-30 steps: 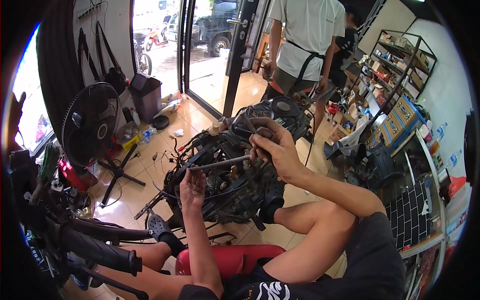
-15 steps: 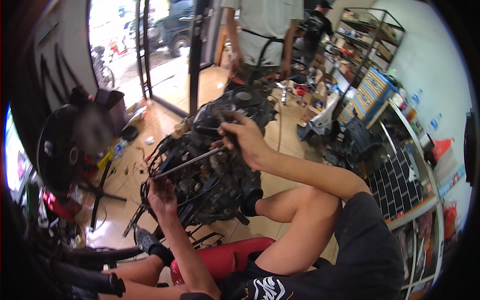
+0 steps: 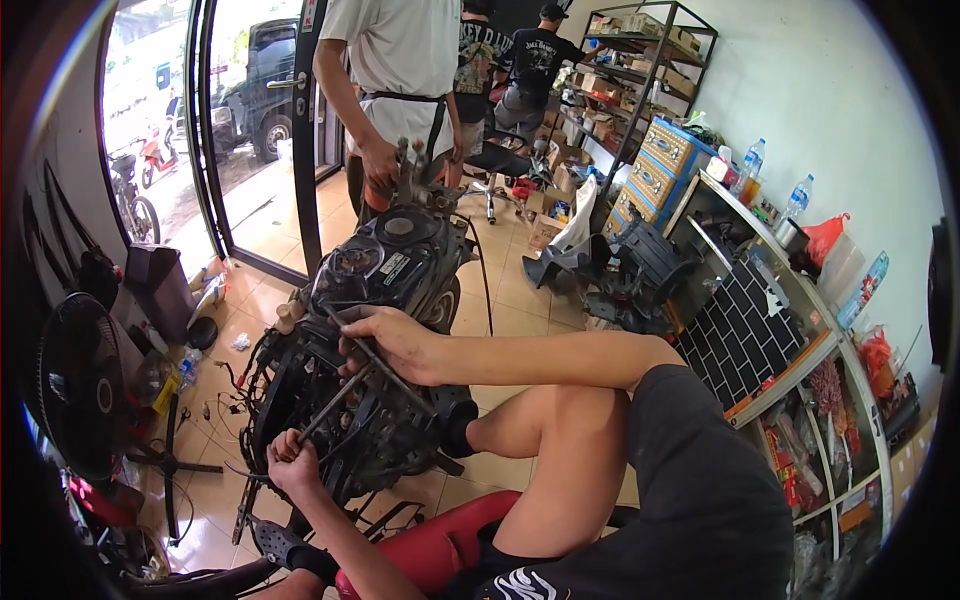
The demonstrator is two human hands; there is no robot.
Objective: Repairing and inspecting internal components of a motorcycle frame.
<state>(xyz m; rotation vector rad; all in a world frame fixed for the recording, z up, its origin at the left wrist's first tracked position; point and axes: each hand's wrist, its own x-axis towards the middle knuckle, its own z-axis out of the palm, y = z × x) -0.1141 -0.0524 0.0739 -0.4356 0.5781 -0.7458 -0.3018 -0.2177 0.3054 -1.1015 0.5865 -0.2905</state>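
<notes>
A long T-handle wrench [image 3: 332, 408] spans between my hands, slanting over the black engine parts. My right hand [image 3: 385, 345] is closed round the wrench where its crossbar meets the shaft. Lower and to the left, my left hand [image 3: 292, 460] is closed round the far end of the shaft; its tip is hidden in the fingers. Beneath and beyond both hands stands a partly stripped black motorcycle [image 3: 385, 262], its frame, cables and engine exposed. A thin dark cable runs out just below my left hand.
A person in a white shirt [image 3: 395, 50] stands at the motorcycle's far end. A black fan [image 3: 80, 385] is at left, a glass-fronted cabinet [image 3: 850, 390] at right. Black plastic panels [image 3: 640, 265] lie beside it. Under me is a red seat [image 3: 430, 550]. Loose wires lie on the tiles.
The view has shifted, showing more of the far room. My hands have come closer together, the wrench tilts more steeply, and my left fingers have closed round its end.
</notes>
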